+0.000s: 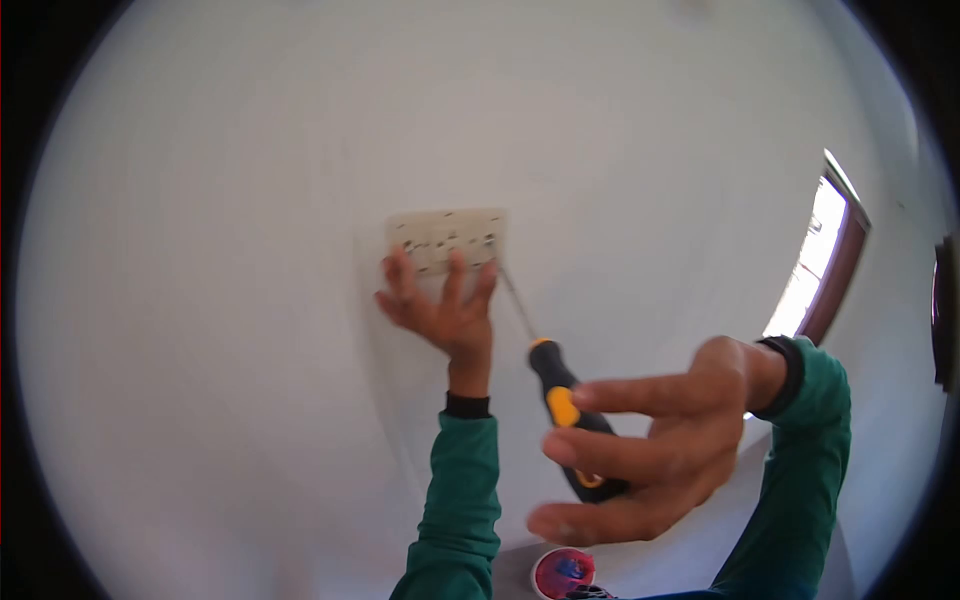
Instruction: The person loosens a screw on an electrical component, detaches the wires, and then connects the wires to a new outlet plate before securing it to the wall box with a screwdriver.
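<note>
A cream rectangular socket plate (470, 224) with small dark holes and slots sits against the white wall. My left hand (445, 315) is raised to it from below, its fingers spread and the fingertips over the plate's lower part. In my right hand (670, 430), nearer the camera, is a screwdriver (557, 375) with a black and yellow handle. The fingers on this handle are loosely parted, and they hide part of it. Its thin metal shaft slants up and left, with the tip close to the plate's lower right corner.
White wall (240, 200) fills most of the view. At the right, a bright window (822, 240) stands in a brown frame, with a dark object (943, 315) farther right. Low down is a round white container (540, 578) with red and blue contents.
</note>
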